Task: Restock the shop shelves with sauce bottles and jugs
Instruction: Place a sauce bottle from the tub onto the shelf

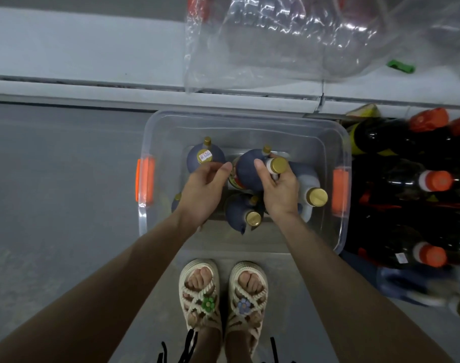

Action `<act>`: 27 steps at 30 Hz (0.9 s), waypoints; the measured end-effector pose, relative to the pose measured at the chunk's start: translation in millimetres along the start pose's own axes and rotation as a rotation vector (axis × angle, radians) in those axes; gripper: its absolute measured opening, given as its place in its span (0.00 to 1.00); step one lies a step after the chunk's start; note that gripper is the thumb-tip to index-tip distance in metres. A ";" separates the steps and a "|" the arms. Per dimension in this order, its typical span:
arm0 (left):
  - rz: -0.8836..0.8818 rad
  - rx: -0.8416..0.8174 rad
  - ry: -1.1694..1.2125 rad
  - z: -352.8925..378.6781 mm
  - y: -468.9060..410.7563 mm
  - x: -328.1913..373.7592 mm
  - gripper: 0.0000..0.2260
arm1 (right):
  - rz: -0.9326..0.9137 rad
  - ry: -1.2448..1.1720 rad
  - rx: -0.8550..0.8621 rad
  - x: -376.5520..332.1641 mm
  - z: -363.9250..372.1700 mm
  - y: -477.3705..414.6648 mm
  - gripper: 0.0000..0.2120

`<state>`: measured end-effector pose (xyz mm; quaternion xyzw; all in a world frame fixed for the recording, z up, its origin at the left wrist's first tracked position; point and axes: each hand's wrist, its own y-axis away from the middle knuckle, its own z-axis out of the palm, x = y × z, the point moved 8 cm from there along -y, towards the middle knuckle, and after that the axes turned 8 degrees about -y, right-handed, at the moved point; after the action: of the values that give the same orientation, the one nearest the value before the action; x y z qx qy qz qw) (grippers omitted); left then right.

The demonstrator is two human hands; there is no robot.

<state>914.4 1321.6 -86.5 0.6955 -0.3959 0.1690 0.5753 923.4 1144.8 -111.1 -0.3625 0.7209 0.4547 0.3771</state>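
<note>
Jug in hand: dark blue jug [246, 170] with a gold cap, mid-way across the clear plastic bin [250, 115] on the floor. It seems tipped, neck leaning to the person's right.
Grip: right hand [280, 191] has its fingers curled round the jug's white neck just under the cap, thumb laid on the dark shoulder.
Free side: left hand [204, 188] has fingers loosely bent and holds nothing I can make out. Its thumb tip is just beside the jug's left flank; contact uncertain.
Key relation: the jug sits between the two hands, right on the neck, left nearer the heavy body. The shelf ledge [92, 48] lies straight ahead, beyond the bin's far wall. Judged: the lift goes up, then forward.
Neighbours in bin: stickered jug [193, 161] at back left, just beside the left fingers. The front jug [236, 209] is close under the held one. The white jug [306, 179] stands against the outer side of the right hand. One more is mostly hidden under the left wrist.
In the way: crumpled clear plastic wrap [276, 40] spread on the shelf ahead and to the right, hanging over its lip above the bin. Likely to foul a straight-ahead placement.
Right of bin: dark sauce bottles [396, 179] with orange caps, packed close beside the bin's right handle.
Also: green object [400, 66] on the shelf past the wrap; sandals [223, 297] just short of the bin's near wall.
Stage: judged the start of a lift; the jug is not yet out of the bin.
</note>
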 end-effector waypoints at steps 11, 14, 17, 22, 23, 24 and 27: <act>-0.051 -0.100 0.053 -0.8 56.0 66.2 0.16 | -0.060 0.024 -0.082 -124.5 -70.6 39.0 0.11; -0.086 -0.154 0.106 -1.5 89.5 104.5 0.18 | -0.074 0.030 -0.141 -185.6 -94.7 59.3 0.09; -0.121 -0.230 0.157 -4.8 127.2 152.7 0.38 | -0.128 0.003 -0.207 -259.0 -116.8 81.5 0.06; -0.059 -0.354 0.216 -23.6 196.1 259.7 0.29 | -0.215 -0.015 -0.258 -391.0 -159.8 110.9 0.02; -0.035 -0.358 0.212 -29.7 210.2 282.8 0.28 | -0.244 -0.016 -0.273 -421.0 -168.2 117.0 0.02; -0.001 -0.354 0.214 -36.5 226.1 307.2 0.27 | -0.278 -0.012 -0.288 -451.8 -176.3 123.5 0.03; 0.069 -0.324 0.232 -61.2 278.9 377.5 0.20 | -0.356 0.020 -0.307 -546.8 -203.2 152.3 0.07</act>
<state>957.6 1237.4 377.3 0.5559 -0.3726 0.2018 0.7152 995.6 1103.7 486.0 -0.5415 0.5716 0.4818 0.3845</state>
